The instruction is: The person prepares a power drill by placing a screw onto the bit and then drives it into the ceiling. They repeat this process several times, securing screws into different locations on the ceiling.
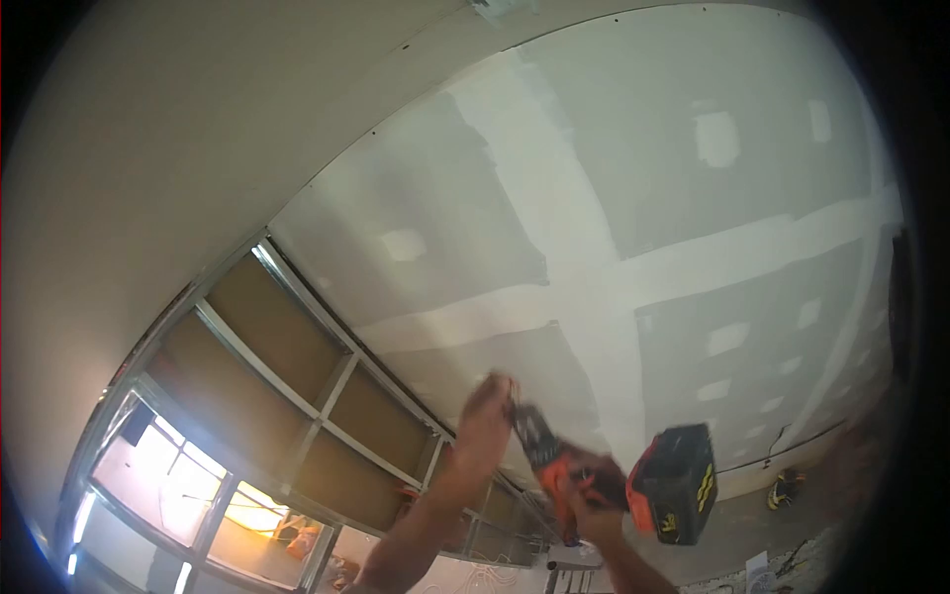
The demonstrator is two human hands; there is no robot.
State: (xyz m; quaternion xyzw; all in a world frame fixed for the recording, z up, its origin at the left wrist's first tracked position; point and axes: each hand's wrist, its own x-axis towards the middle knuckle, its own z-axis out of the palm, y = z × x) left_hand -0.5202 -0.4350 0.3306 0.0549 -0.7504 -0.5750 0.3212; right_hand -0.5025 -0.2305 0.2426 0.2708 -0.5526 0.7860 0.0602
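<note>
An orange and black cordless power tool [554,460] with a large black battery [688,483] hangs in front of me, its nose pointing up and left. My right hand [594,500] is wrapped round its orange handle. My left hand [485,406] is raised at the tool's front end, its fingers closed together near the tip. Blur hides what, if anything, those fingers pinch.
A plasterboard wall [584,238] with white filler bands and patches stands ahead. On the left runs a metal stud frame [322,421] with brown panels and bright openings. A plain pale board [148,168] spans the upper left. Cables lie low down.
</note>
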